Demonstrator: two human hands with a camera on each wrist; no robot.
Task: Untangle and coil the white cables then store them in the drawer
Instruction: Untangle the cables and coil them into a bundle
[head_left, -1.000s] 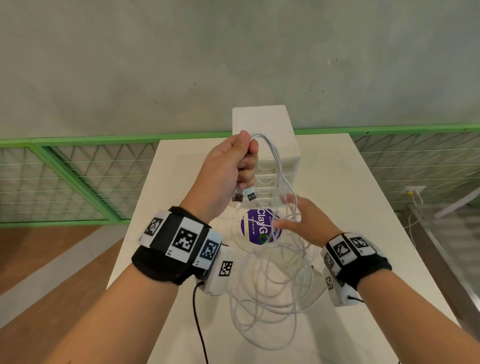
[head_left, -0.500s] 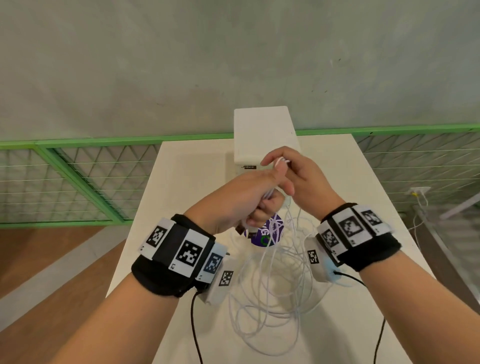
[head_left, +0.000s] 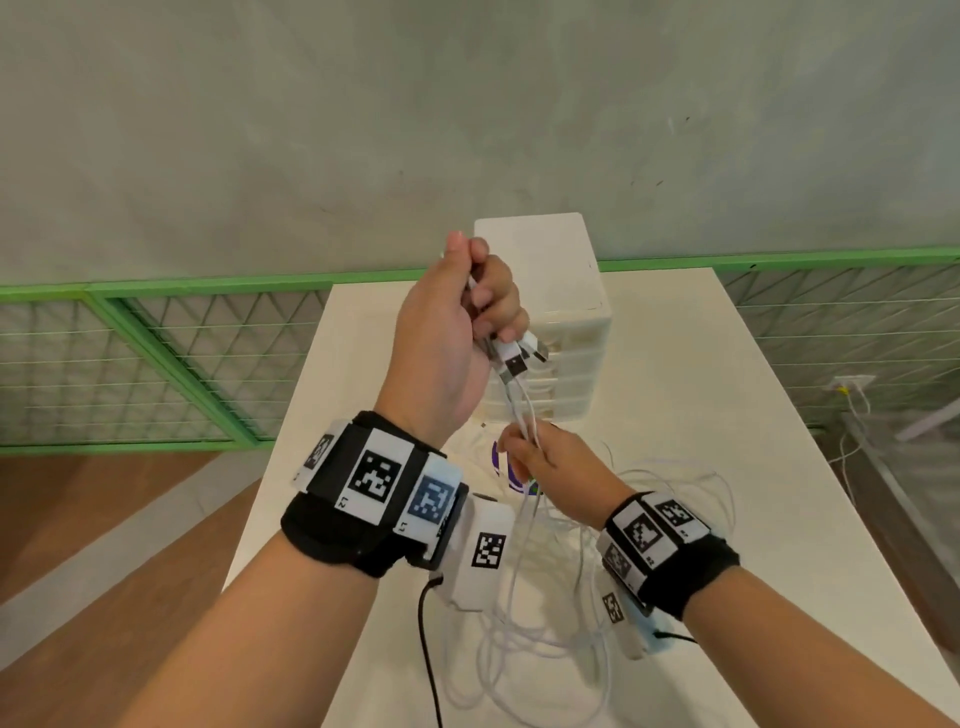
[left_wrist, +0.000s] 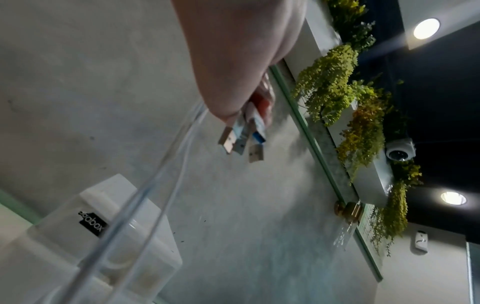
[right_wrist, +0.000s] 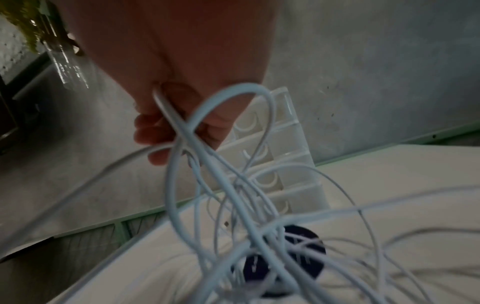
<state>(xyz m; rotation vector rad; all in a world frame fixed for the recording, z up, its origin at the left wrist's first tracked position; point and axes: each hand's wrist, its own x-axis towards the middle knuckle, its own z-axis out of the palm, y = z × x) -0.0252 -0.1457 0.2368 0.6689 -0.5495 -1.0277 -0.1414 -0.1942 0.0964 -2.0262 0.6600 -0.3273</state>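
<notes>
My left hand (head_left: 467, 317) is raised in front of the white drawer unit (head_left: 545, 291) and grips the plug ends of the white cables (head_left: 524, 415); several USB plugs (head_left: 519, 358) stick out below its fist, also in the left wrist view as USB plugs (left_wrist: 244, 139). Lower down, my right hand (head_left: 540, 457) pinches the same cables (right_wrist: 187, 127) between thumb and fingers. Below it the cables hang in a loose tangle (head_left: 561, 613) onto the white table (head_left: 701, 415). The drawer unit (right_wrist: 283, 160) has all its drawers closed.
A round purple sticker (head_left: 511, 475) lies on the table under the cables, half hidden by my right hand. A green-framed wire fence (head_left: 156, 364) runs behind the table. A black wire (head_left: 428, 649) hangs from my left wristband. Wooden floor lies to the left.
My left hand rose with the plug ends. My right hand slid down the cables from beside the left hand to a spot well below it, drawing the strands straight between them.
</notes>
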